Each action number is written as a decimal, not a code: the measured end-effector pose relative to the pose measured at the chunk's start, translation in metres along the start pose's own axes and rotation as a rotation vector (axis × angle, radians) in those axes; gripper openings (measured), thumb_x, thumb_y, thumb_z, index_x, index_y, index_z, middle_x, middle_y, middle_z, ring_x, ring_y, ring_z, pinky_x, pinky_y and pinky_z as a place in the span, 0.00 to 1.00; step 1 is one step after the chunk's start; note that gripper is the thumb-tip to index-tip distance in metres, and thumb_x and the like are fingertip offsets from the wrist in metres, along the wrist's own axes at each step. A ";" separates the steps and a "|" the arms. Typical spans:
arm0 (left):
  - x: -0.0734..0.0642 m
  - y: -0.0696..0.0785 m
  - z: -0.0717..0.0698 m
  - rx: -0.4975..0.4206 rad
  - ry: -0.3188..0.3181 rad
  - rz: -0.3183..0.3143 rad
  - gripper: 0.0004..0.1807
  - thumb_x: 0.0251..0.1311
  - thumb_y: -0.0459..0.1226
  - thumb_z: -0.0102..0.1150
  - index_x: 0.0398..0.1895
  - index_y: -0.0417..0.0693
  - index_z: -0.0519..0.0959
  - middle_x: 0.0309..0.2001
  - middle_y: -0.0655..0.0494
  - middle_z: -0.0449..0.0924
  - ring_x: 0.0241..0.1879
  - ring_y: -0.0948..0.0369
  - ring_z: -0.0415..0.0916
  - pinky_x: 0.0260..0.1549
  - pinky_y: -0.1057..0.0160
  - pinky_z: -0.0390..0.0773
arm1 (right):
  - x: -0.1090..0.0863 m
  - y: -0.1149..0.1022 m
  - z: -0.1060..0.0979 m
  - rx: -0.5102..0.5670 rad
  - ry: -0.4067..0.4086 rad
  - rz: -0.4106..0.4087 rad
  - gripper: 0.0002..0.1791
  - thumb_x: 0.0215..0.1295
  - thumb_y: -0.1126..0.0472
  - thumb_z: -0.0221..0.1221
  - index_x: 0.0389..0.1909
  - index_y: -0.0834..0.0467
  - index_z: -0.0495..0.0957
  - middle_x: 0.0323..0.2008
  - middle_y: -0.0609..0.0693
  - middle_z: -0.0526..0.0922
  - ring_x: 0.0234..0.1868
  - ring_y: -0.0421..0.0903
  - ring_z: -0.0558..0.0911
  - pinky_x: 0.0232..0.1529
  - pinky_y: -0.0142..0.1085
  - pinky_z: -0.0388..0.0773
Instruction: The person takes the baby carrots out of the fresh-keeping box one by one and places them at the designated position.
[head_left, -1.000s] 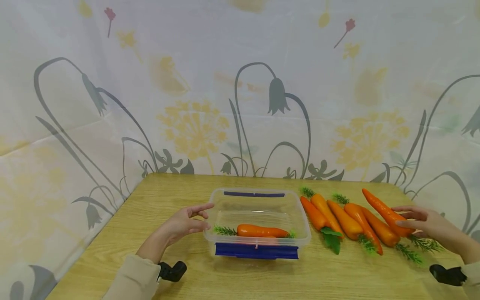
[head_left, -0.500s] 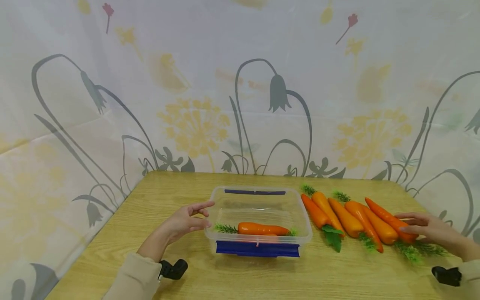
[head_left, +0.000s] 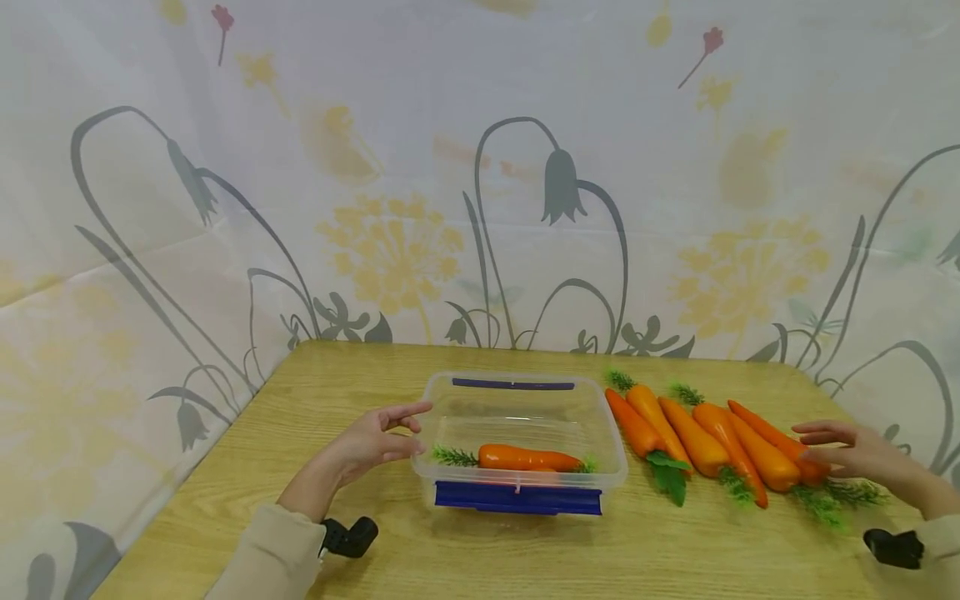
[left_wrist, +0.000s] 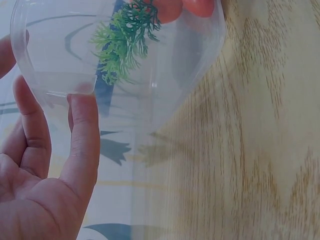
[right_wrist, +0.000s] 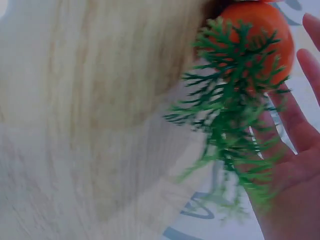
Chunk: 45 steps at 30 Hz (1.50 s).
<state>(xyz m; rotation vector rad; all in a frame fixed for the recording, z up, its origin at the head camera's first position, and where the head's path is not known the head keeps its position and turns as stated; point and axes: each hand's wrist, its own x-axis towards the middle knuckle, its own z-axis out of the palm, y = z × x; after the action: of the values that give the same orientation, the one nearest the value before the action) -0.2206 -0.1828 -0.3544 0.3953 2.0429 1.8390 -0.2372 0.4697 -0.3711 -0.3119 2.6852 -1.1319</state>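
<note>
A clear plastic box (head_left: 480, 479) with blue latches stands mid-table, lidless. Inside lies an orange carrot (head_left: 528, 458) with green tops, perhaps over a second one. My left hand (head_left: 360, 450) touches the box's left side with outstretched index finger and thumb; in the left wrist view the thumb (left_wrist: 85, 130) meets the rim. On the right, several carrots lie side by side in a row. Beside the outermost carrot (head_left: 765, 427) hovers my right hand (head_left: 862, 458), fingers extended and holding nothing. In the right wrist view, that carrot's end (right_wrist: 275, 30) and leafy top (right_wrist: 235, 115) appear before the palm.
The light wooden table (head_left: 465, 558) meets a floral cloth backdrop (head_left: 480, 208) at its back and sides. Between the box and the outermost carrot lie the other carrots, among them an orange one (head_left: 693, 437) and one with broad green leaves (head_left: 670, 479).
The right hand lowered the outermost carrot onto the table beside the others and loosened its fingers from it. The left hand has stayed at the box's side.
</note>
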 end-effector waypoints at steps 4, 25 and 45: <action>0.000 0.001 0.000 0.000 0.000 -0.002 0.35 0.58 0.28 0.59 0.69 0.39 0.59 0.44 0.44 0.64 0.48 0.53 0.67 0.48 0.58 0.72 | -0.003 -0.010 0.001 -0.073 0.088 -0.049 0.13 0.69 0.61 0.52 0.51 0.43 0.70 0.50 0.79 0.67 0.38 0.37 0.79 0.37 0.49 0.78; 0.000 0.001 0.001 -0.003 0.006 0.002 0.35 0.58 0.28 0.59 0.69 0.38 0.59 0.44 0.44 0.64 0.46 0.55 0.68 0.48 0.56 0.71 | 0.012 -0.071 0.010 -0.163 0.168 -0.285 0.18 0.66 0.64 0.56 0.56 0.62 0.71 0.42 0.30 0.76 0.39 0.30 0.77 0.35 0.32 0.76; 0.002 -0.002 0.001 -0.017 0.005 -0.005 0.36 0.57 0.28 0.60 0.69 0.38 0.58 0.45 0.43 0.64 0.46 0.56 0.68 0.46 0.59 0.73 | 0.038 -0.135 0.058 -0.097 0.009 -0.388 0.20 0.63 0.62 0.60 0.54 0.62 0.72 0.47 0.49 0.77 0.43 0.40 0.77 0.38 0.35 0.77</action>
<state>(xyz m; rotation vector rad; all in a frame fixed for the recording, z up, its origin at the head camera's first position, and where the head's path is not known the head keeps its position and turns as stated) -0.2215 -0.1813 -0.3568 0.3802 2.0281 1.8555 -0.2428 0.3273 -0.3175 -0.8761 2.7658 -1.0960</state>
